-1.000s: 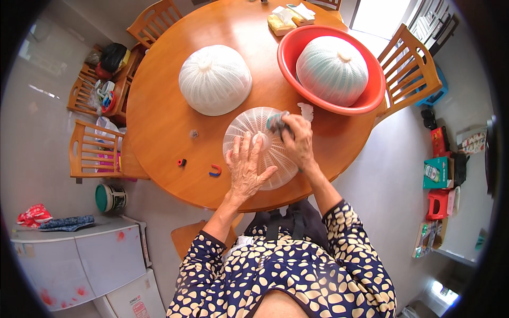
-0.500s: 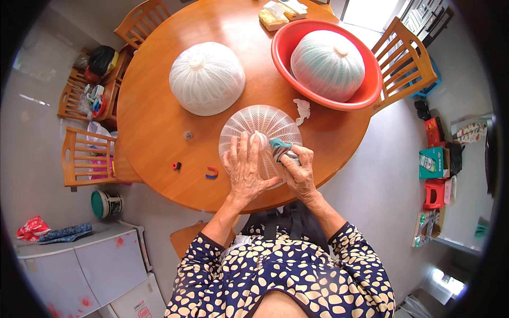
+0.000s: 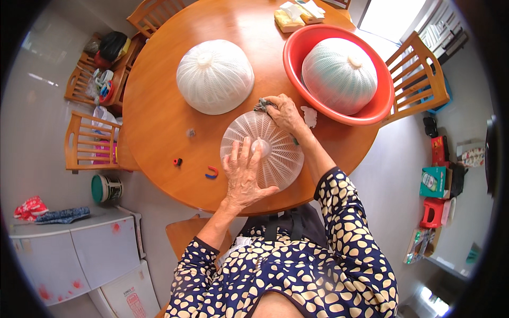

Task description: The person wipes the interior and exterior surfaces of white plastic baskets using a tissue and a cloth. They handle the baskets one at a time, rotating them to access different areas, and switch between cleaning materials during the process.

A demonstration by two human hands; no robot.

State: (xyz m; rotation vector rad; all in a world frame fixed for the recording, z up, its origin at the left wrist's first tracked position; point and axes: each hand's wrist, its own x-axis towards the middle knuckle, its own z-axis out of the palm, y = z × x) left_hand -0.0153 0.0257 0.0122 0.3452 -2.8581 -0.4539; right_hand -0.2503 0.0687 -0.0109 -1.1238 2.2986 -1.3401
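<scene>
My left grip (image 3: 244, 172) splays over a light-looking dome (image 3: 284, 159), knob (image 3: 264, 148) handiest to hold; right grip (image 3: 286, 115) pinches cloth (image 3: 261, 105) at twelve o'clock.

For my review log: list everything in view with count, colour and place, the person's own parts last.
Round table: one, brown wood, centre
Basin: one, red, table's far right
Mesh dome covers: three, whitish, one near, one far left, one inside basin
Cloth: one, grey, near cover's far edge
Crumpled tissue: one, white, beside basin
Tissue packs: two, yellow-white, far edge
U-shaped magnet: one, red-blue, table's near left
Small piece: one, red-black, left of magnet
Chairs: at least five, wooden, around table
Bucket: one, green-lidded, left floor
Box: one, green, right
Stool: one, red, right
Other clutter: uncounted, mixed colours, both sides
Left hand: one, bare, spread on near cover
Right hand: one, bare, gripping cloth
Sleeves: two, navy with cream spots, lower centre
</scene>
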